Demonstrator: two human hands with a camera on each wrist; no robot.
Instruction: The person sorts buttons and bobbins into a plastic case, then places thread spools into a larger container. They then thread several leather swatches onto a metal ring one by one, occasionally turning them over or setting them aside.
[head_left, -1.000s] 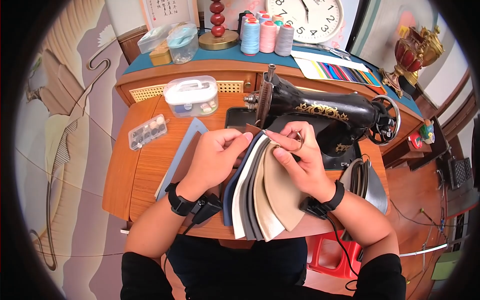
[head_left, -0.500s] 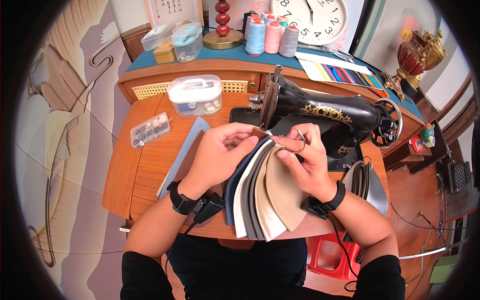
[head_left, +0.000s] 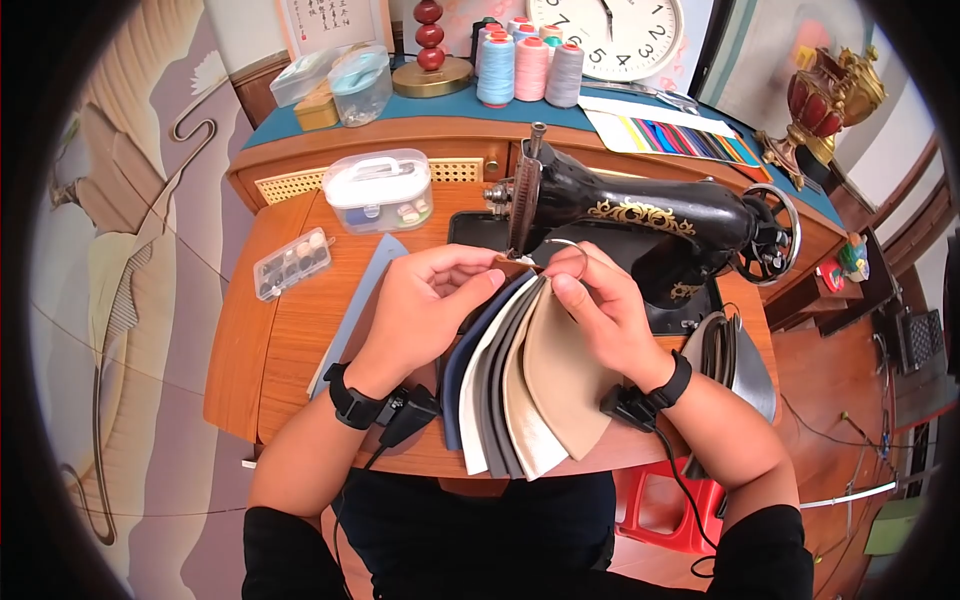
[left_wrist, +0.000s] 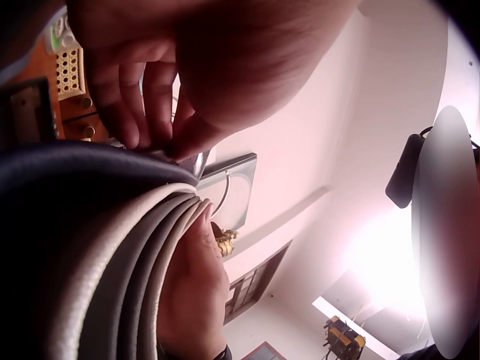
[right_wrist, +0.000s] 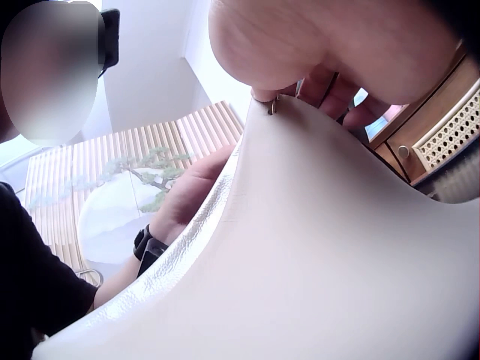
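A fan of leather-like swatches [head_left: 484,385] in navy, white, grey and gold hangs between the hands, a beige swatch [head_left: 565,375] at its right side. My right hand [head_left: 608,305] pinches the fan's top corner and a thin metal ring [head_left: 570,242]. In the right wrist view the ring [right_wrist: 273,107] passes through a hole in the beige swatch. My left hand [head_left: 428,300] pinches the corner of a brown swatch [head_left: 513,266] between thumb and fingers, just left of the ring; its fingertips partly hide that corner. A blue swatch [head_left: 358,310] lies beyond the left wrist.
A black sewing machine [head_left: 640,210] stands right behind the hands. Left of it are a clear lidded box [head_left: 378,190] and a small compartment case [head_left: 292,264]. More swatches [head_left: 715,350] lie at the table's right edge. Thread spools [head_left: 530,68] stand on the shelf.
The ring has swung from beside the right fingers to above and behind them. The right fingers have shifted along it, and the left hand stays at the brown swatch's corner.
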